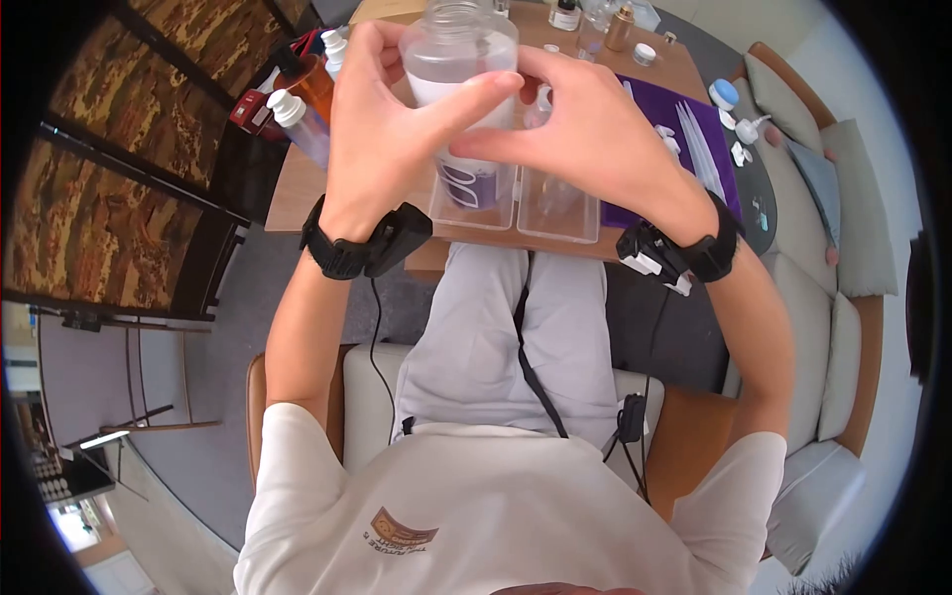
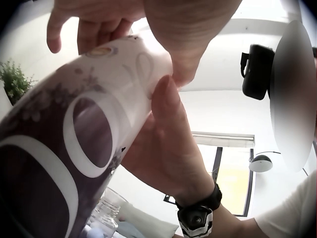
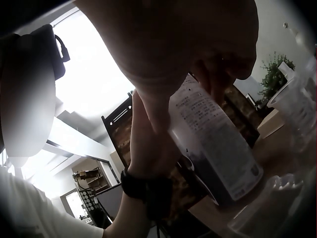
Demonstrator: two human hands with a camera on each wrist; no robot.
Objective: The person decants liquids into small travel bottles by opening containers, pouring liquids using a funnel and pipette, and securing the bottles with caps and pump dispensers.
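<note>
Both hands are wrapped around a tall bottle (image 1: 468,188) with a clear shoulder and a label fading from white to purple. My left hand (image 1: 382,124) grips its left side, with the thumb across the front. From the other side my right hand (image 1: 605,124) grips it, its thumb just below the left one. Large white letters run over the purple part of the bottle (image 2: 89,134) in the left wrist view. Small print covers the bottle (image 3: 213,144) in the right wrist view. Its base overlaps a clear tray (image 1: 476,220). Most fingers are hidden behind the bottle.
A second clear tray (image 1: 560,226) holds transparent items beside the bottle. To the right, a purple mat (image 1: 620,213) carries pale slender tools (image 1: 699,149). White-topped pump bottles (image 1: 302,124) and an amber bottle (image 1: 312,84) stand left. Small jars (image 1: 645,54) sit farther back.
</note>
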